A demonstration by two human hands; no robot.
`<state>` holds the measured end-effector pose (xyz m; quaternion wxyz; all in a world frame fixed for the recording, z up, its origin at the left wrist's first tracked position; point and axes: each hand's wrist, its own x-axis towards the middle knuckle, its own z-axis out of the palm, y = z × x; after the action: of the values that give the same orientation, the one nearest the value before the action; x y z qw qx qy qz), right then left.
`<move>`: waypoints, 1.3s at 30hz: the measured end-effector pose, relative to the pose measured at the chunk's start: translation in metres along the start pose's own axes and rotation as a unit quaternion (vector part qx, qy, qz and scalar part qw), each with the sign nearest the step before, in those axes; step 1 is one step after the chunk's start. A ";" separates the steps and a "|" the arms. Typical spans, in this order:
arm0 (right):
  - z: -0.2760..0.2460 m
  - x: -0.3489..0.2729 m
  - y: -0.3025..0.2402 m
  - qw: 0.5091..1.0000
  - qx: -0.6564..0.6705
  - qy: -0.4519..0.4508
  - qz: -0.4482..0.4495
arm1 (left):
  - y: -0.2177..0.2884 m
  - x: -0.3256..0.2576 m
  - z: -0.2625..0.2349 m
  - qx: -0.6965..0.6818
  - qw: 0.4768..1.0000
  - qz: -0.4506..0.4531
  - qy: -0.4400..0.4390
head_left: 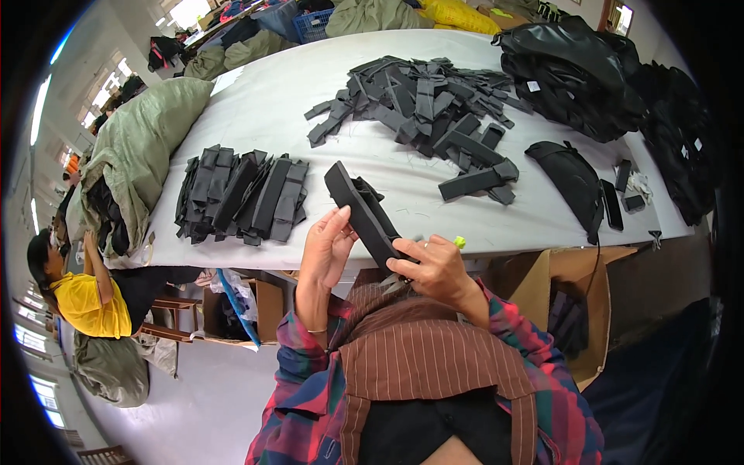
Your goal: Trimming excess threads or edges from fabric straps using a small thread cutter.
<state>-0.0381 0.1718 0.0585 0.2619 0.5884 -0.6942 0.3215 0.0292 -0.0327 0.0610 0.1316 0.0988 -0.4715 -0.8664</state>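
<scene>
A black padded fabric strip [358, 215] is held at a slant over the table's near edge. My left hand [329, 246] pinches its left side between thumb and fingers. At the strip's lower end, my right hand [435, 267] is closed on it, a ring on one finger. Small metal thread snips [394, 284] jut out beneath the right hand, seemingly held in the same grip; their handle is mostly hidden. A folded flap [367, 191] of black fabric shows behind the strip. Left of my hands lies a neat row of similar strips [244, 195].
A loose heap of strips [422, 97] covers the table's far middle. Black bags [570, 74] are piled at right, near a curved black piece [564, 177] and a phone [611, 204]. Cardboard boxes [603, 310] stand below the edge. A person in yellow [91, 304] works at left.
</scene>
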 end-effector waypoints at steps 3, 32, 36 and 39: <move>0.001 -0.002 0.002 0.999 -0.018 -0.045 -0.004 | 0.007 -0.007 0.029 -0.026 0.999 -0.006 0.045; 0.001 0.019 0.014 0.978 0.041 0.000 0.203 | -0.033 -0.018 0.020 0.158 0.955 0.232 0.098; -0.001 0.017 0.014 0.977 0.023 -0.001 0.210 | -0.039 -0.017 0.019 0.164 0.957 0.217 0.104; -0.002 0.015 0.013 0.977 0.013 -0.002 0.212 | -0.039 -0.019 0.021 0.159 0.960 0.201 0.111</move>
<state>-0.0539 0.1649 0.0688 0.1784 0.4321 -0.7994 0.3775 0.0354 0.0100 0.0403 0.3370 0.1170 -0.5958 -0.7196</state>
